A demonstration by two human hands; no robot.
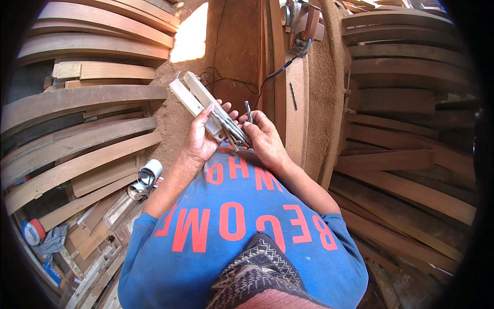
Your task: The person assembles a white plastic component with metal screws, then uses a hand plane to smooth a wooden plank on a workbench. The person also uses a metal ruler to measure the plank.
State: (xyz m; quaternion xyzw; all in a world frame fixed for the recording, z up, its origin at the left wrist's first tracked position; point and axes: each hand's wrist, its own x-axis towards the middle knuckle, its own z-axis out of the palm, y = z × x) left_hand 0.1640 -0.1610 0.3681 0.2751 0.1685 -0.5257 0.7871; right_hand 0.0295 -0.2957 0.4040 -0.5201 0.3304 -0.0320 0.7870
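Observation:
My left hand (201,138) is wrapped round a long, pale plastic case (186,99) that lies open in two halves. Several drill bits (230,126) rest in a bundle along its near end, pointing toward my shirt. Between the thumb and fingers of my right hand (267,141), a dark twist drill bit (248,109) stands up, close beside the bundle. My right fingertips are near the bundle's ends; whether they touch it is hard to tell. A further drill bit (293,96) lies alone on the plank to the right.
A corded power tool (304,28) sits at the far end of the long plank (296,134). Its dark cord (275,73) runs toward my hands. Curved timber pieces are stacked on the left (82,100) and right (406,72). White cans (149,172) stand at the left; sawdust covers the ground.

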